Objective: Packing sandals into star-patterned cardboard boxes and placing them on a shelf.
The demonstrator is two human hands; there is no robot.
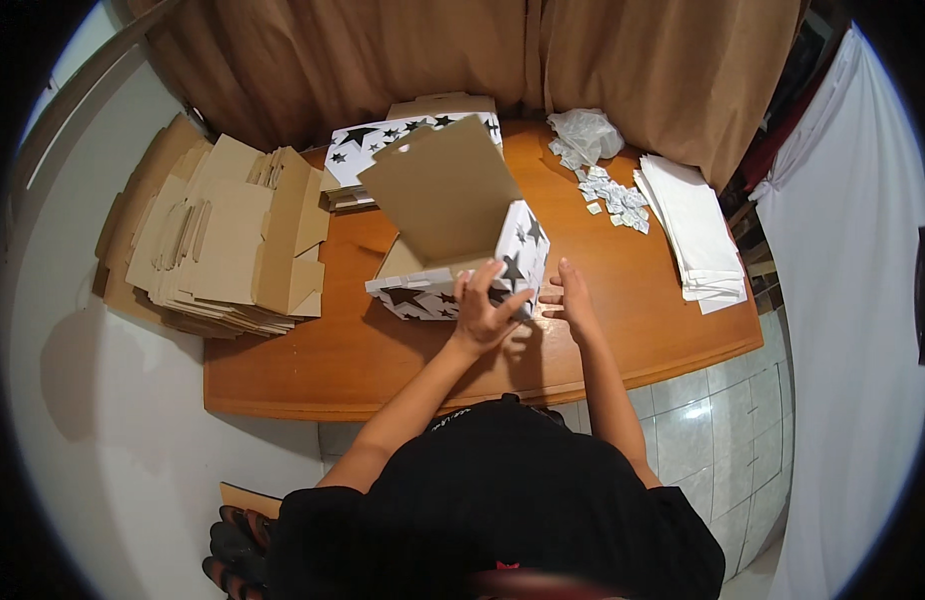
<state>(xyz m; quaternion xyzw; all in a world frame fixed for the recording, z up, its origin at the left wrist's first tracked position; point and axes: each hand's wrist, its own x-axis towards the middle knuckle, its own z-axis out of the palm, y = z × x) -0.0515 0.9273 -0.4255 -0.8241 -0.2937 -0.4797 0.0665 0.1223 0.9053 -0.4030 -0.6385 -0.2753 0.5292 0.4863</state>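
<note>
A cardboard box [413, 303], white with black stars outside and plain brown inside, stands on the wooden table with its brown lid [448, 185] raised at the back. My left hand [483, 312] grips the box at its near right corner, fingers over the top edge and thumb stretched to the right. Just right of the box's side wall, my right hand [575, 300] is open, its fingers apart and holding nothing. What lies on the box's floor is partly hidden by its walls.
Flat brown cardboard blanks [218, 230] form a tall stack at the left. Behind the box sit more star-printed boards [353, 160]. Small white packets [618, 195] lie loose by a clear plastic bag [588, 135]. White sheets [693, 230] are piled on the right side of the table [283, 375].
</note>
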